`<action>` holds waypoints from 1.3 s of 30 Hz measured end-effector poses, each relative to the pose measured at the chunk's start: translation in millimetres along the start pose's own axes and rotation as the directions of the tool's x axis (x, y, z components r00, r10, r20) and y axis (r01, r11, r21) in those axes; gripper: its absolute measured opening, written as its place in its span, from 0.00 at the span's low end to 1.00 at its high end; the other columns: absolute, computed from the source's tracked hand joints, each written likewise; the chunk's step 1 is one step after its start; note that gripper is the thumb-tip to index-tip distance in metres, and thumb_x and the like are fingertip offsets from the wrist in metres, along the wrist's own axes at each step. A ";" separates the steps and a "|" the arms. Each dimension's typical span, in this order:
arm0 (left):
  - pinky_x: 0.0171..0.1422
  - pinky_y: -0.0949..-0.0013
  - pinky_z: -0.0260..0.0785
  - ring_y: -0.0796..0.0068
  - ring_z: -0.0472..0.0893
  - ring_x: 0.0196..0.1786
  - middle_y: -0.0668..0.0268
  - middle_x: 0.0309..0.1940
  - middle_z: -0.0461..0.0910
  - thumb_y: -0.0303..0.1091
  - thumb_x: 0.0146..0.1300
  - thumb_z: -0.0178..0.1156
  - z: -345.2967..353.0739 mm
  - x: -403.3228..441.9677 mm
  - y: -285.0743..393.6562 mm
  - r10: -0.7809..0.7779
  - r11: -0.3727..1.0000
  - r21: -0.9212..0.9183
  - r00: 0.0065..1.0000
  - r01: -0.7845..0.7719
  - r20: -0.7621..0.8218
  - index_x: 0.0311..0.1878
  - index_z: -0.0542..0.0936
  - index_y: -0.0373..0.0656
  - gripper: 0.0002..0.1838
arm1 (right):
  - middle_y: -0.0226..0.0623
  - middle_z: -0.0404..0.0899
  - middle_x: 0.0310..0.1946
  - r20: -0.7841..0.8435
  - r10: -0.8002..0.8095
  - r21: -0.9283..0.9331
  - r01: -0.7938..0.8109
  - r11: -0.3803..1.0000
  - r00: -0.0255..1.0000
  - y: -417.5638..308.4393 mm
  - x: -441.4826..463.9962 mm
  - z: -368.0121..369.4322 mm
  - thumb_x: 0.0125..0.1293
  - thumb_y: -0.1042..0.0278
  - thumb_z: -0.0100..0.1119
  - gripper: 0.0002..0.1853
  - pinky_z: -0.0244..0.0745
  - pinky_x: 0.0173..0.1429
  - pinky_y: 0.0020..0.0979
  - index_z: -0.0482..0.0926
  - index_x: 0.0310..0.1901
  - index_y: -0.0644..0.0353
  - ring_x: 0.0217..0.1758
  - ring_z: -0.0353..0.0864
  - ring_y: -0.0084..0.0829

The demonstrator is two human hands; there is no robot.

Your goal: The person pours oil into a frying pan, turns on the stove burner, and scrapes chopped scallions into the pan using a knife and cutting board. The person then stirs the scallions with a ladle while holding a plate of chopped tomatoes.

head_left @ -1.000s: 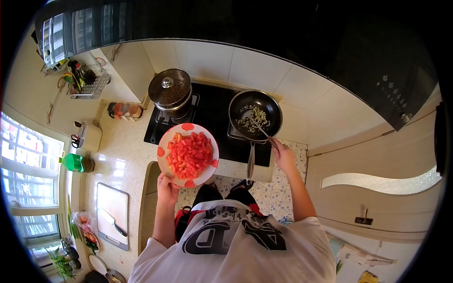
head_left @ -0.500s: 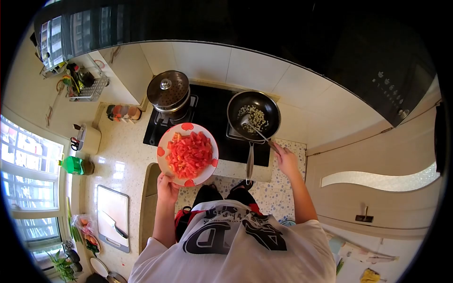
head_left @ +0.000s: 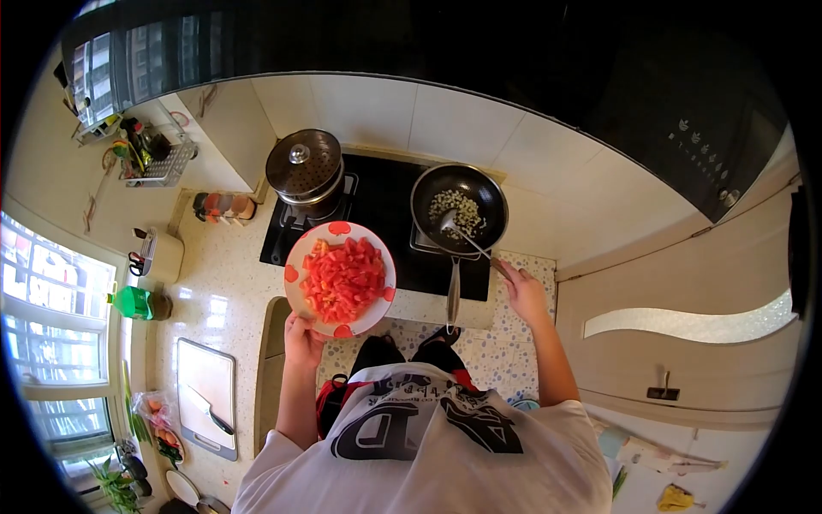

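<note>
My left hand [head_left: 303, 343] grips the near edge of a white plate [head_left: 295, 244] with red patterns on its rim. Chopped tomatoes [head_left: 344, 278] are heaped on the plate, which is held up in front of the stove. In my right hand [head_left: 526, 293] is the handle of a spatula [head_left: 469, 237], its metal head resting among small pale chopped pieces [head_left: 456, 209], perhaps garlic. These lie in a dark wok [head_left: 425, 186] on the right burner. The wok's long handle [head_left: 454, 291] points towards me, and neither hand touches it.
A lidded pot [head_left: 304, 171] sits on the left burner of the black stove [head_left: 385, 188]. Along the left counter are a cutting board [head_left: 201, 368] with a knife [head_left: 210, 409], a green-capped bottle [head_left: 137, 301], a knife holder [head_left: 163, 254] and spice jars [head_left: 224, 206]. A dark range hood [head_left: 411, 51] overhangs the stove.
My right hand has shifted slightly right and down, and the spatula head has moved a little within the wok. The plate stays almost where it was.
</note>
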State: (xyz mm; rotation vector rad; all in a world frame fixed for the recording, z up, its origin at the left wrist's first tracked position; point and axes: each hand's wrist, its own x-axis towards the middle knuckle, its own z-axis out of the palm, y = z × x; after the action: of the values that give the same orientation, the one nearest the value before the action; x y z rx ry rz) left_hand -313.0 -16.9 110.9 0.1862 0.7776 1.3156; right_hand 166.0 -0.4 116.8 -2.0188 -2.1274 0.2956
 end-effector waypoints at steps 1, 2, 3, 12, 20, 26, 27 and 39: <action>0.53 0.56 0.86 0.57 0.86 0.51 0.50 0.54 0.82 0.20 0.57 0.46 -5.7 1.8 -1.3 0.002 1.000 -0.002 1.000 -0.002 0.004 0.60 0.72 0.27 0.25 | 0.47 0.81 0.37 -0.007 -0.006 0.012 0.006 1.000 1.000 2.1 -1.0 -1.4 0.71 0.66 0.59 0.25 0.79 0.41 0.45 0.73 0.69 0.42 0.37 0.82 0.51; 0.53 0.57 0.86 0.57 0.86 0.51 0.50 0.54 0.82 0.20 0.56 0.46 -16.4 4.9 -4.0 0.003 1.000 -0.003 1.000 -0.003 0.008 0.59 0.72 0.27 0.25 | 0.46 0.81 0.37 -0.025 -0.018 0.022 0.018 1.000 1.000 4.9 -1.1 0.7 0.71 0.66 0.59 0.25 0.79 0.41 0.45 0.73 0.70 0.42 0.36 0.82 0.51; 0.53 0.57 0.85 0.57 0.86 0.51 0.50 0.54 0.82 0.20 0.56 0.46 -16.4 5.6 -4.1 0.002 1.000 -0.005 1.000 -0.002 0.013 0.59 0.72 0.27 0.25 | 0.46 0.80 0.36 -0.044 -0.028 0.031 0.029 0.999 0.999 6.2 -1.4 3.1 0.71 0.66 0.59 0.25 0.79 0.41 0.45 0.73 0.70 0.42 0.36 0.82 0.51; 0.48 0.63 0.85 0.61 0.87 0.47 0.52 0.50 0.83 0.21 0.57 0.47 6.7 1.1 0.2 0.008 1.000 0.001 0.999 -0.008 -0.049 0.58 0.74 0.29 0.23 | 0.48 0.83 0.38 -0.137 -0.042 0.096 0.055 0.994 0.990 4.9 -2.8 6.5 0.72 0.64 0.60 0.22 0.78 0.40 0.42 0.77 0.66 0.50 0.35 0.83 0.47; 0.47 0.64 0.85 0.62 0.87 0.46 0.52 0.51 0.83 0.21 0.58 0.48 1.1 3.9 0.5 -0.009 1.000 0.020 1.000 0.009 -0.024 0.58 0.74 0.29 0.23 | 0.29 0.77 0.28 0.106 0.359 0.626 -0.343 0.700 0.927 0.4 -19.4 -3.3 0.76 0.62 0.59 0.17 0.68 0.32 0.26 0.80 0.59 0.63 0.27 0.69 0.20; 0.46 0.65 0.85 0.63 0.87 0.46 0.53 0.51 0.83 0.22 0.58 0.48 -1.0 7.3 0.0 -0.015 1.000 0.021 1.000 0.015 -0.009 0.59 0.73 0.29 0.23 | 0.25 0.74 0.25 0.304 0.520 0.735 -0.544 0.406 0.798 -25.0 -14.7 -7.8 0.75 0.62 0.59 0.18 0.63 0.29 0.24 0.80 0.59 0.64 0.25 0.66 0.17; 0.46 0.65 0.85 0.63 0.87 0.46 0.53 0.52 0.83 0.21 0.58 0.48 -1.2 7.2 -0.2 -0.016 1.000 0.019 1.000 0.017 -0.009 0.59 0.73 0.29 0.23 | 0.25 0.74 0.25 0.307 0.521 0.739 -0.545 0.396 0.796 -24.4 -14.4 -3.4 0.75 0.62 0.59 0.18 0.62 0.29 0.24 0.80 0.60 0.64 0.26 0.66 0.17; 0.49 0.64 0.85 0.62 0.87 0.49 0.52 0.53 0.82 0.21 0.58 0.48 -17.7 4.0 -0.5 -0.005 1.000 -0.022 1.000 0.006 0.029 0.59 0.73 0.29 0.23 | 0.24 0.71 0.23 0.290 0.522 0.769 -0.520 0.372 0.802 -32.6 -2.5 7.2 0.76 0.62 0.59 0.19 0.58 0.24 0.22 0.79 0.60 0.66 0.22 0.63 0.16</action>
State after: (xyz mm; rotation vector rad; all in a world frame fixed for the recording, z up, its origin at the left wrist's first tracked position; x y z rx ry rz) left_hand -323.1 -18.7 95.9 0.1854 0.7381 1.3131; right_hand 132.9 -4.7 118.9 -1.9180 -0.8590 1.1452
